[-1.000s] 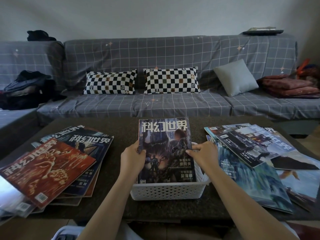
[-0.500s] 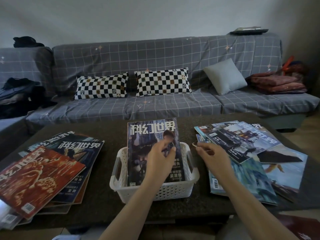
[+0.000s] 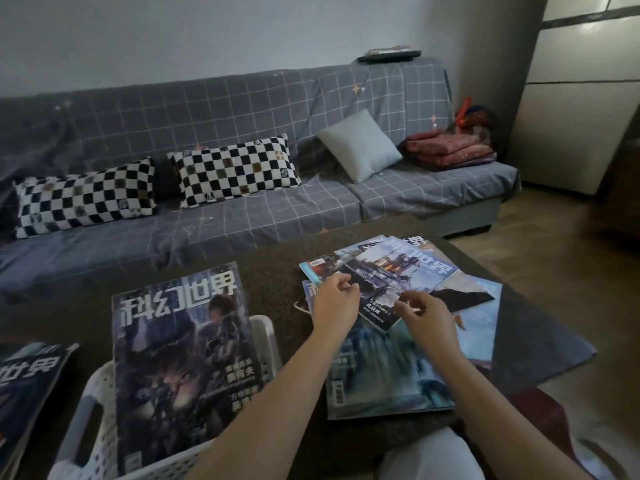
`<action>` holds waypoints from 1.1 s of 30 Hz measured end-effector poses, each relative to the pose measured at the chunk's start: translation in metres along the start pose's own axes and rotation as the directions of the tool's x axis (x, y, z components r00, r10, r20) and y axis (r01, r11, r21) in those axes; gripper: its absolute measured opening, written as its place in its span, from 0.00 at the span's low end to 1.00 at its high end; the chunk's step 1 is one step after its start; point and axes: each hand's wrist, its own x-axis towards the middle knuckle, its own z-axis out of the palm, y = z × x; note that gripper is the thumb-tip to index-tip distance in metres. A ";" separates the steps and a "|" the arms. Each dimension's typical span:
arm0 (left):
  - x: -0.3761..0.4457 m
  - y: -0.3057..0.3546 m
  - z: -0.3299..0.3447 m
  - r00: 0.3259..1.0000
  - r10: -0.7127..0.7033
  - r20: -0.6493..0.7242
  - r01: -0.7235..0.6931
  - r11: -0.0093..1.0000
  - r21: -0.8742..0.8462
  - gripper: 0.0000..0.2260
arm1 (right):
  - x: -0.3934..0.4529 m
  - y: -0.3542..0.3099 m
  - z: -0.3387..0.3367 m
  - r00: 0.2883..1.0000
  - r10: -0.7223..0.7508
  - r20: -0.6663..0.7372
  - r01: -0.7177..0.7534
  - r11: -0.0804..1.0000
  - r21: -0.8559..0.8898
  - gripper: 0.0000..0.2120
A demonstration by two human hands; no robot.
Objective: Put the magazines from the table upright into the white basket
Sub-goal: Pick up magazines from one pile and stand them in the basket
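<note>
Head cam: one magazine (image 3: 180,362) is standing in the basket (image 3: 93,403) so far. Plenty left, with a fanned pile (image 3: 398,271) on the bench (image 3: 270,268) to the right and another stack (image 3: 24,386) on the left. Both hands hover over the right pile, left hand (image 3: 334,308) and right hand (image 3: 427,318) loosely curled, not gripping anything yet.

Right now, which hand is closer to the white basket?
Left. The left hand hovers over the magazine pile just right of the white basket; the right hand is farther right.
</note>
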 end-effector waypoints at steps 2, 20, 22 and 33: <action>0.016 -0.002 0.015 0.999 -0.035 -0.015 0.036 0.996 0.076 0.16 | 0.011 0.011 -0.001 0.999 0.051 0.005 -0.051 0.999 -0.013 0.19; 0.098 -0.022 0.051 0.980 -0.197 0.001 0.158 0.788 0.595 0.37 | 0.050 0.040 0.011 0.944 0.308 -0.114 -0.285 0.941 0.183 0.32; 0.092 -0.016 0.048 0.968 -0.252 -0.003 0.196 0.746 0.637 0.34 | 0.044 0.044 0.004 0.940 0.330 -0.093 -0.298 0.921 0.251 0.29; 0.028 0.017 0.012 0.980 -0.194 0.049 0.195 0.981 -0.020 0.28 | -0.006 0.027 -0.046 0.967 0.230 -0.108 -0.137 0.831 0.540 0.22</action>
